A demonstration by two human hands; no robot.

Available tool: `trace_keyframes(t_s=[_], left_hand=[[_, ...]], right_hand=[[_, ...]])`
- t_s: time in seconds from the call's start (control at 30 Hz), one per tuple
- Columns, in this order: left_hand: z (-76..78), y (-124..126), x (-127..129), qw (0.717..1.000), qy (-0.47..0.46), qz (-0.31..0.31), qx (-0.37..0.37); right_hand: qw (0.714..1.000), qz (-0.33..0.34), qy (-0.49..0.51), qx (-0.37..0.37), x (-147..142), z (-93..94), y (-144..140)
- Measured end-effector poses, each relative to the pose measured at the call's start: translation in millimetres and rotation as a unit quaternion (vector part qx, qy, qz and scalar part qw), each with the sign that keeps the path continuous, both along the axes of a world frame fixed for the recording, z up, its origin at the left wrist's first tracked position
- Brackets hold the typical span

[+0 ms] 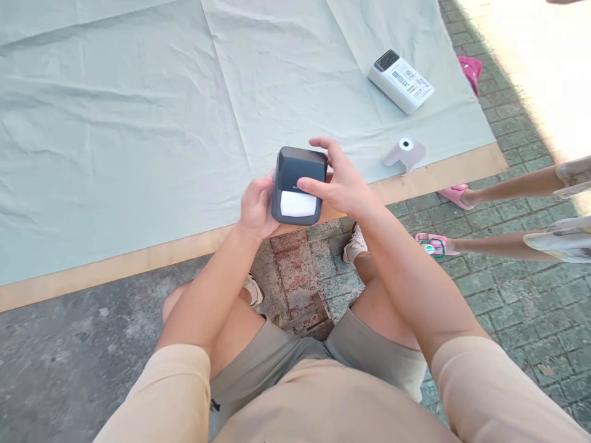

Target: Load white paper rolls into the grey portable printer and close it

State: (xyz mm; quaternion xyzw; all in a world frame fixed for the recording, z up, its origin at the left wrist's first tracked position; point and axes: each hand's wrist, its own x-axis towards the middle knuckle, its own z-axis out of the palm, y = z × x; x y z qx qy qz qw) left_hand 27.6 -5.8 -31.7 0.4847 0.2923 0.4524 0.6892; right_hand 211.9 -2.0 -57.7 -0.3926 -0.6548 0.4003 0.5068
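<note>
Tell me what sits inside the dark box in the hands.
Inside the dark box, held by the left hand and right hand, a white paper roll shows. Anything beneath it is covered.

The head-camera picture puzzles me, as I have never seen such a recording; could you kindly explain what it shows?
There is no machine here: the camera is worn on a person's head and looks down at their own two bare hands, forearms and knees. The left hand and right hand together hold a small dark box-shaped device with a white patch on its face. Beyond lies a pale green cloth spread over a board on paved ground. On the cloth sit a white box with a printed label and a small roll of white paper. At the right edge, another person's legs in pink sandals show.
</note>
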Motion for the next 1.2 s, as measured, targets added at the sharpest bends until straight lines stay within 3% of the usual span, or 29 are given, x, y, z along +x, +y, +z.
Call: trace_keyframes(t_s=[0.17, 0.3, 0.47, 0.53, 0.63, 0.7, 0.87, 1.2], left_hand=[[-0.9, 4.3, 4.3, 0.998, -0.025, 0.040, -0.048], [-1.9, 2.3, 9.3, 0.995, -0.042, 0.088, -0.029], [-0.2, -0.9, 10.4, 0.994, -0.030, 0.094, -0.046], [0.3, -1.2, 9.4, 0.994, -0.031, 0.092, -0.051], [0.1, -1.6, 7.1, 0.996, -0.040, 0.063, -0.045], [-0.9, -1.5, 5.4, 0.998, -0.028, 0.040, -0.026], [-4.1, -1.5, 4.1, 0.999, 0.001, 0.042, -0.012], [-12.4, -4.1, 1.1, 0.998, 0.040, -0.008, 0.043]], right_hand=[[1.000, -0.015, -0.014, -0.007, -1.7, 3.6, 2.4], [0.999, 0.037, 0.018, -0.007, 5.4, 5.7, 0.9], [0.997, 0.041, -0.013, 0.060, 11.5, 4.1, -5.0], [0.995, -0.029, -0.039, 0.089, 8.9, 4.7, -9.1], [0.965, -0.236, -0.024, 0.114, 2.3, 9.4, -17.2], [0.949, -0.285, -0.024, 0.135, -0.6, 13.8, -21.8], [0.955, -0.181, -0.165, 0.167, 4.0, 20.0, -23.6], [0.916, -0.184, -0.347, 0.078, 9.0, 31.9, -30.7]])
